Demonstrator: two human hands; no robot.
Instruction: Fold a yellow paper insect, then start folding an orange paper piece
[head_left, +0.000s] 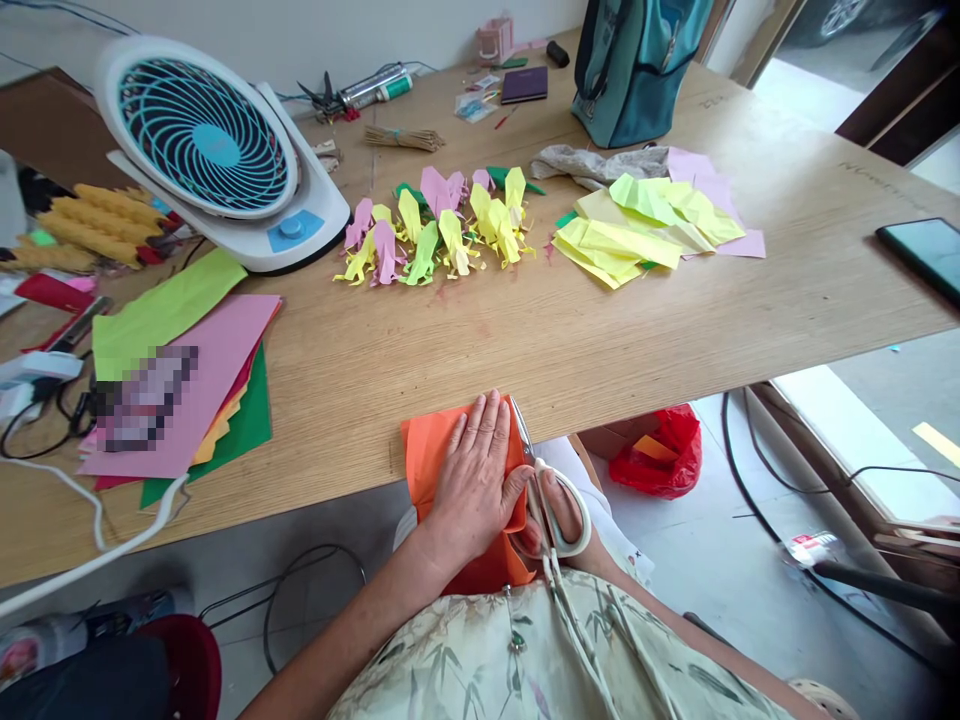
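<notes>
Orange paper (pixel 424 455) lies over the table's front edge, its lower part hanging down towards my lap. My left hand (pixel 476 480) presses flat on it, fingers stretched out and close together. In my right hand (pixel 566 515) are scissors (pixel 577 510) with white handles, my fingers through the loops. Their metal blades run along the right edge of the orange paper, beside my left fingertips. Part of the right hand is hidden behind the handles and the paper. Farther back, several folded paper shapes (pixel 454 235) in yellow, pink and green stand grouped on the table.
Coloured paper sheets (pixel 225 350) are stacked at the left, below a white fan (pixel 217 145). Yellow folded papers (pixel 622 240) lie right of centre, near a teal bag (pixel 637 75). A phone (pixel 926 255) rests at the right edge. A red plastic bag (pixel 664 460) is below the table.
</notes>
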